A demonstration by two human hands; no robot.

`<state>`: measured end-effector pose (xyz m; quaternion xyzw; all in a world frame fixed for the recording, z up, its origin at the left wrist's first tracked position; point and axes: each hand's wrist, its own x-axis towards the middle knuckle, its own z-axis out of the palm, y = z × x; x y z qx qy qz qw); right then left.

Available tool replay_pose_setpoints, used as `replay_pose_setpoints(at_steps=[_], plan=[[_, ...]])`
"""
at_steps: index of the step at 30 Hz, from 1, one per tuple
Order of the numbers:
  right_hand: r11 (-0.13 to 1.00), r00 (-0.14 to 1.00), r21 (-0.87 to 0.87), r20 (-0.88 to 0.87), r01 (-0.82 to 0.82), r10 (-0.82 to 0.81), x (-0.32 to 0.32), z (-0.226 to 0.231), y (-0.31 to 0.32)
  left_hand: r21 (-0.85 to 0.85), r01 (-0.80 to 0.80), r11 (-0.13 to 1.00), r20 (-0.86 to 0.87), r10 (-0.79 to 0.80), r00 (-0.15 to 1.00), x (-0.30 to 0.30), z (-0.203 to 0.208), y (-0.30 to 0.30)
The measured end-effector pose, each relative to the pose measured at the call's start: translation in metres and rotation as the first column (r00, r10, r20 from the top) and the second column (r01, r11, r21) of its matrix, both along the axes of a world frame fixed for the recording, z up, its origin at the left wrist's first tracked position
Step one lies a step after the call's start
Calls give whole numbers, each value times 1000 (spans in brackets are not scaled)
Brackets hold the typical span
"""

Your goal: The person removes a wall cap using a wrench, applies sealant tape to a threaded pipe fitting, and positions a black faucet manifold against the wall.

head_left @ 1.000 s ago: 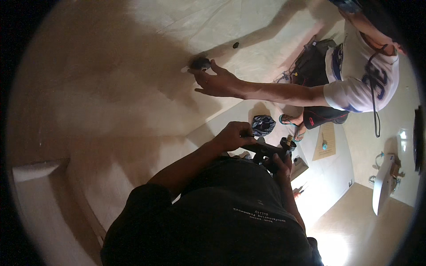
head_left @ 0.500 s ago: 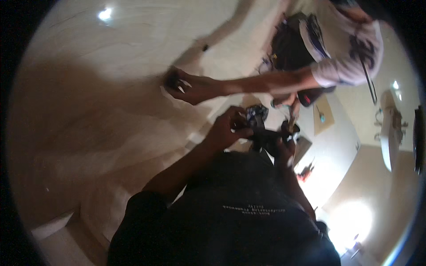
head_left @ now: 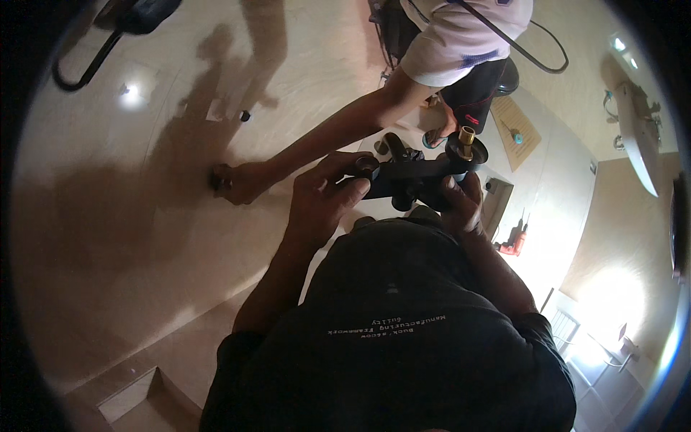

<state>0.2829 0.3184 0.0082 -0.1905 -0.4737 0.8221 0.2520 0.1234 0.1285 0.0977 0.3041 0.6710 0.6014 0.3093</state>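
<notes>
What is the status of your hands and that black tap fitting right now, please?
Left hand and right hand both gripping black tap fitting. Brass end up at right. Co-worker's hand pressed on tiled wall beyond, clear of fitting.

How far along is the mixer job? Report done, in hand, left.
Done: a brass fitting sits on the mixer. In hand: left hand and right hand grip the mixer; a co-worker's hand presses a dark fitting on the tiles. Left: the mixer is not yet mounted.
</notes>
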Motion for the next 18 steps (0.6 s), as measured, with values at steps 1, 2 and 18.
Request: replay_pose_setpoints(at_steps=[1, 2, 18], plan=[[999, 1000, 44, 2, -2, 2, 1, 4, 3, 10, -22, 1000, -48, 22, 999, 2, 6, 5], [999, 1000, 35, -3, 7, -7, 0, 4, 2, 21, -44, 999, -98, 46, 994, 4, 8, 7], [998, 997, -44, -69, -34, 31, 2, -2, 13, 144, -133, 980, 16, 132, 991, 4, -7, 21]])
